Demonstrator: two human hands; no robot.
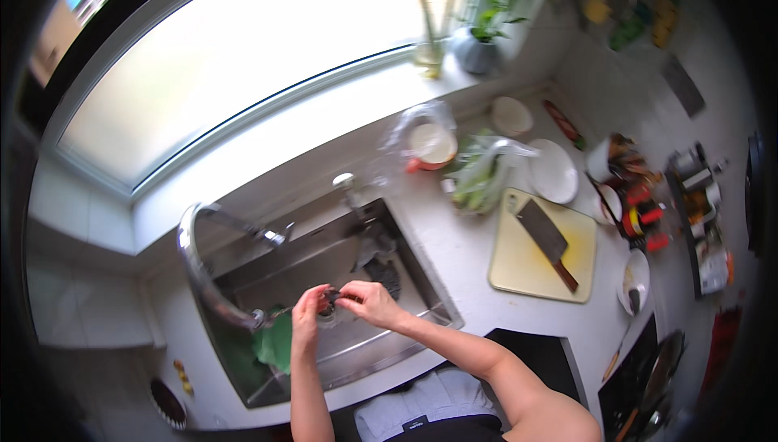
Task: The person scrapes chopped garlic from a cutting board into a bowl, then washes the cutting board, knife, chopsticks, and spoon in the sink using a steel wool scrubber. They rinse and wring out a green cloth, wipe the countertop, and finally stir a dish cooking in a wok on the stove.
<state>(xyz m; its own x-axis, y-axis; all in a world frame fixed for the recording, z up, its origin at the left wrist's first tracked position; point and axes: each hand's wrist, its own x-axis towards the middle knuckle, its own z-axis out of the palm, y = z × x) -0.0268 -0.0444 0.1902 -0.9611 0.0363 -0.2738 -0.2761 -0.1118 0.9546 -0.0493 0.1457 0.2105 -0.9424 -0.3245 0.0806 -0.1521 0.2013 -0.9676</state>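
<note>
Over the stainless steel sink (389,345), my left hand (309,311) and my right hand (372,303) meet, both gripping a small dark item (333,295) whose kind I cannot tell. A curved chrome faucet (194,259) arches in from the left, its spout end beside my left hand. Below that spout a green cloth or bag (273,343) hangs in the left part of the sink. At the far right of the basin lies a crumpled grey cloth or bag with a dark mesh-like thing (384,276).
Right of the sink a cleaver (542,232) lies on a pale cutting board (504,272). Beyond stand a plastic bag of green vegetables (480,184), a white plate (553,171) and a red-handled pot (433,144). A stovetop with a pan (664,363) is at the lower right.
</note>
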